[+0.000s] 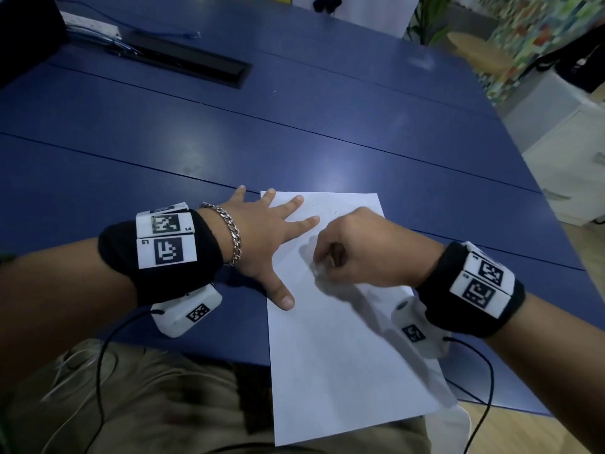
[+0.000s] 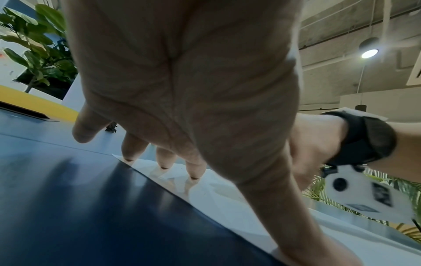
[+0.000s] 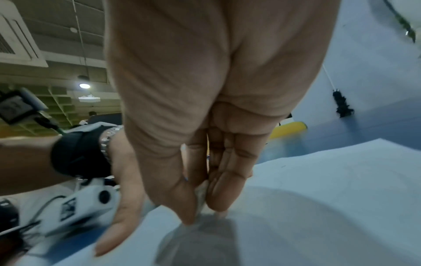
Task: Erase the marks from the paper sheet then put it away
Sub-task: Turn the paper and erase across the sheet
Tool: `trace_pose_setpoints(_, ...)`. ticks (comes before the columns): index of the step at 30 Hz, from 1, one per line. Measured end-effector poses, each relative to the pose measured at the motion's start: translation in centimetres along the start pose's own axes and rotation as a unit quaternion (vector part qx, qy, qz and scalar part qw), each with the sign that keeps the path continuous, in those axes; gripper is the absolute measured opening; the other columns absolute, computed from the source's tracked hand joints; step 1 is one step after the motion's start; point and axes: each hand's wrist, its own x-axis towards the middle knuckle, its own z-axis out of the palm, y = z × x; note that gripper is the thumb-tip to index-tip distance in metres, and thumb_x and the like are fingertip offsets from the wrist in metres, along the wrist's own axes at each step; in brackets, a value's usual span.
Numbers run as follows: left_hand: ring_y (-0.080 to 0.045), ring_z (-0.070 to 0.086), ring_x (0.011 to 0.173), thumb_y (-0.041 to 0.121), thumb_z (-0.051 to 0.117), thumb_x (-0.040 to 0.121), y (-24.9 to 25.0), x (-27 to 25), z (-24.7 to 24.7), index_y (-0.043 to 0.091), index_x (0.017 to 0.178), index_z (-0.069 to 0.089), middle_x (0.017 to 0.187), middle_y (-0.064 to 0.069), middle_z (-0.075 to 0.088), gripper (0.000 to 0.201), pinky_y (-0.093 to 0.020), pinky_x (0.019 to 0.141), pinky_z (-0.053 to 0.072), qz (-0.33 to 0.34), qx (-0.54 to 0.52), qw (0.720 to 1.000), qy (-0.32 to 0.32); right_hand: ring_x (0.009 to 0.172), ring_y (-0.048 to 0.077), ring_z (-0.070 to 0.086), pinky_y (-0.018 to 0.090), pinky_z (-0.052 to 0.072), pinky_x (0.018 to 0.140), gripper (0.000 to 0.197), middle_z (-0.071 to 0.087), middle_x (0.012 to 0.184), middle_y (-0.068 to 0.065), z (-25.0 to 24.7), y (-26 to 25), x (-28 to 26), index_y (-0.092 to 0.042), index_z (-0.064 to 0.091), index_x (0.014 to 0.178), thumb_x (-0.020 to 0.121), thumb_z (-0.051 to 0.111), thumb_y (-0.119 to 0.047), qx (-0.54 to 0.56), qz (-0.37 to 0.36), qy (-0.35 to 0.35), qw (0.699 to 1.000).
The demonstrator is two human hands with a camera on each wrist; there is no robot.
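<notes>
A white paper sheet (image 1: 334, 348) lies on the blue table (image 1: 229, 142), its near end hanging over the table's front edge. My left hand (image 1: 271, 237) lies flat with spread fingers on the sheet's far left corner, the thumb (image 1: 283, 298) on its left edge. My right hand (image 1: 347, 253) is curled and pinches a small pale eraser (image 3: 201, 193) between thumb and fingers, its tip down on the paper (image 3: 318, 207). Faint small marks (image 1: 335, 212) show near the sheet's far edge. In the left wrist view the fingertips (image 2: 164, 164) press on the paper (image 2: 227, 198).
A black cable tray (image 1: 183, 60) with a white power strip (image 1: 91, 24) sits at the far left of the table. A wooden stool (image 1: 478, 50) and a white cabinet (image 1: 569, 152) stand to the right beyond the table edge. Cables hang from both wrist cameras.
</notes>
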Motion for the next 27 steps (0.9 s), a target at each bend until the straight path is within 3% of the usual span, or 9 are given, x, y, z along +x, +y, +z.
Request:
trace_pose_setpoints(4,-0.036,-0.014,0.159,0.107,0.056,0.041,-0.1,0.2,0.1,0.054,0.155,-0.026,0.170,0.010,-0.029,0.149,-0.075,0.120,0.000,-0.002,0.002,1.000,0.001,0.071,0.006,0.062,0.022,0.049,0.065,0.005,0.069,0.074,-0.013,0.2,0.6,0.4,-0.025,0.074,0.087,0.083,0.072,-0.026,0.000,0.015,0.062,0.998)
trace_pose_setpoints(9,-0.037,-0.013,0.159,0.106,0.057,0.045,0.1,0.0,0.0,0.054,0.154,-0.026,0.170,0.009,-0.028,0.147,-0.075,0.120,0.000,0.000,0.007,1.000,0.003,0.074,0.005,0.064,0.018,0.051,0.066,0.011,0.071,0.079,-0.012,0.9,-0.9,-2.0,-0.027,0.074,0.090,0.084,0.069,-0.034,0.015,-0.021,-0.012,1.000)
trace_pose_setpoints(13,-0.036,-0.009,0.160,0.109,0.051,0.043,0.0,-0.2,-0.3,0.054,0.154,-0.027,0.171,0.008,-0.026,0.146,-0.073,0.121,0.000,-0.007,0.014,1.000,0.004,0.073,0.003,0.065,0.018,0.053,0.069,0.014,0.069,0.074,-0.013,0.0,1.9,-3.7,-0.029,0.075,0.094,0.081,0.073,-0.027,0.024,0.048,0.057,0.997)
trace_pose_setpoints(15,-0.036,-0.007,0.160,0.110,0.048,0.044,0.0,-0.6,-0.3,0.052,0.154,-0.027,0.172,0.007,-0.024,0.146,-0.071,0.122,-0.003,-0.012,0.023,1.000,0.006,0.072,0.002,0.066,0.023,0.056,0.068,0.014,0.068,0.073,-0.014,0.0,3.2,-4.9,-0.029,0.075,0.094,0.081,0.073,-0.026,0.024,0.092,0.063,0.993)
trace_pose_setpoints(18,-0.035,0.002,0.160,0.110,0.044,0.051,0.0,-1.0,-0.4,0.049,0.158,-0.023,0.174,0.004,-0.014,0.140,-0.068,0.123,-0.005,-0.015,0.026,0.999,0.015,0.072,0.000,0.065,0.020,0.055,0.065,0.011,0.068,0.073,-0.015,0.5,4.0,-6.3,-0.030,0.073,0.092,0.081,0.072,-0.026,0.036,0.131,0.049,0.989)
trace_pose_setpoints(20,-0.033,0.020,0.155,0.107,0.043,0.059,0.1,-1.2,-0.6,0.044,0.162,-0.015,0.173,0.002,0.005,0.134,-0.065,0.125,0.001,-0.017,0.025,0.999,0.033,0.074,0.000,0.065,0.020,0.054,0.064,0.009,0.067,0.075,-0.015,0.8,4.0,-6.8,-0.031,0.072,0.091,0.082,0.072,-0.028,0.042,0.139,0.047,0.988)
trace_pose_setpoints(23,-0.027,0.042,0.133,0.102,0.046,0.065,0.3,-1.1,-1.1,0.039,0.165,0.003,0.148,0.002,0.036,0.125,-0.054,0.124,0.019,-0.009,0.040,0.997,0.065,0.074,0.002,0.065,0.024,0.056,0.065,0.008,0.067,0.075,-0.014,0.9,4.2,-6.8,-0.030,0.072,0.091,0.084,0.072,-0.027,0.048,0.138,0.057,0.988)
trace_pose_setpoints(25,-0.023,0.044,0.120,0.101,0.049,0.065,0.3,-1.2,-1.4,0.038,0.161,0.023,0.130,0.004,0.040,0.117,-0.044,0.118,0.029,-0.001,0.040,0.996,0.077,0.072,0.004,0.066,0.027,0.057,0.066,0.007,0.067,0.074,-0.013,0.6,4.3,-6.6,-0.030,0.071,0.090,0.084,0.073,-0.026,0.046,0.134,0.049,0.989)
trace_pose_setpoints(27,-0.019,0.046,0.112,0.099,0.056,0.061,0.1,-1.4,-1.4,0.035,0.147,0.041,0.123,0.006,0.042,0.109,-0.038,0.110,0.035,0.006,0.026,0.995,0.096,0.071,0.005,0.065,0.031,0.058,0.066,0.007,0.067,0.075,-0.013,0.2,4.4,-6.4,-0.029,0.071,0.090,0.084,0.073,-0.027,0.034,0.130,0.031,0.990)
